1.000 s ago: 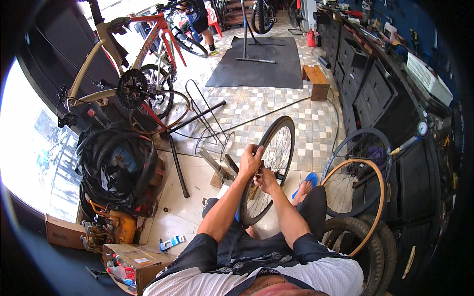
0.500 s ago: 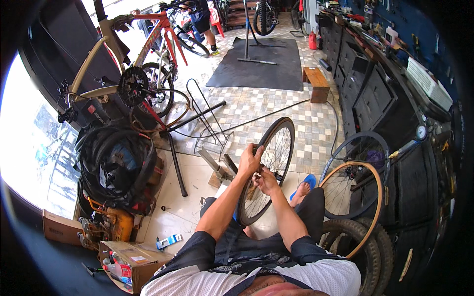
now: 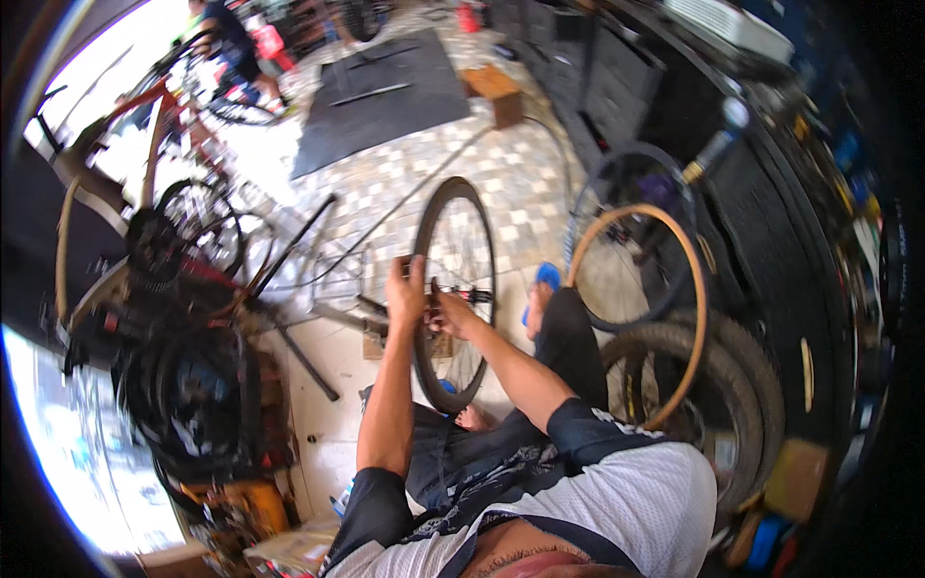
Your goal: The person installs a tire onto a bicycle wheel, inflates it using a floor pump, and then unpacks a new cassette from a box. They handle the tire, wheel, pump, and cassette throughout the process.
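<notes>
Black drawers (image 3: 626, 79) flank tiled floor (image 3: 515, 173); left hand (image 3: 406, 292) grips a wheel (image 3: 469, 296), right hand (image 3: 451, 314) curled, hold unclear.

Before you stands the wheel (image 3: 470, 296), left of your right foot (image 3: 540, 303). Beyond it, the stool (image 3: 493, 87) sits right of the mat (image 3: 385, 111). Tyres (image 3: 765, 385) stand at your right, a bike frame (image 3: 151, 159) far left.

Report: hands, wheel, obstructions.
Left hand at edge of bicycle wheel; right hand near its middle, grips unclear. Wheel roughly upright. Tan hoop apart, at right.
</notes>
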Motion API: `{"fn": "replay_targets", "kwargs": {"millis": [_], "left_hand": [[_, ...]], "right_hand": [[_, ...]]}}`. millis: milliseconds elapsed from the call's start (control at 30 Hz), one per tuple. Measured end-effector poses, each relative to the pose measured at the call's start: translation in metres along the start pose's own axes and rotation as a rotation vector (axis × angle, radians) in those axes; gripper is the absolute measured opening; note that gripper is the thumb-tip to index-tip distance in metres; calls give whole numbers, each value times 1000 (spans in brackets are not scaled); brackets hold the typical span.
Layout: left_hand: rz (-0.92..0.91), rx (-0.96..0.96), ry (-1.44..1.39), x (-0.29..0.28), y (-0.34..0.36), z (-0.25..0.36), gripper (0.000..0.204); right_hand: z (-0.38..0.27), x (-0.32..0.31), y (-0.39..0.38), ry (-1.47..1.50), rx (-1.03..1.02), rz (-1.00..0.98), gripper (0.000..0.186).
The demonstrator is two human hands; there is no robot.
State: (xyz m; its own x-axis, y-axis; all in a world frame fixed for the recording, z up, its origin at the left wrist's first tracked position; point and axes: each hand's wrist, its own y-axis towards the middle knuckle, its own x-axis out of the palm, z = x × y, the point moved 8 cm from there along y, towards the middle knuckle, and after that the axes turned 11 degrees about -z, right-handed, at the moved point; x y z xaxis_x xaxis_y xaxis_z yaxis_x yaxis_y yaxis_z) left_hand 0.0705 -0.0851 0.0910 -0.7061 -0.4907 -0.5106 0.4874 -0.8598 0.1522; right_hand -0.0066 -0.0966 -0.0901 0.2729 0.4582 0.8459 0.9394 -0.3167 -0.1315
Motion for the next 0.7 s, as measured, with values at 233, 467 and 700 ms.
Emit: {"fn": "replay_targets", "kwargs": {"millis": [233, 467, 700], "left_hand": [[-72, -19, 65, 34, 12, 25, 45], [-4, 30, 112, 30, 4, 42, 46], [17, 44, 107, 30, 11, 28, 51]], "right_hand": [[-27, -13, -10, 88, -38, -95, 30], [-33, 9, -27, 24, -61, 18, 30], [-42, 28, -40, 41, -113, 75, 39]]}}
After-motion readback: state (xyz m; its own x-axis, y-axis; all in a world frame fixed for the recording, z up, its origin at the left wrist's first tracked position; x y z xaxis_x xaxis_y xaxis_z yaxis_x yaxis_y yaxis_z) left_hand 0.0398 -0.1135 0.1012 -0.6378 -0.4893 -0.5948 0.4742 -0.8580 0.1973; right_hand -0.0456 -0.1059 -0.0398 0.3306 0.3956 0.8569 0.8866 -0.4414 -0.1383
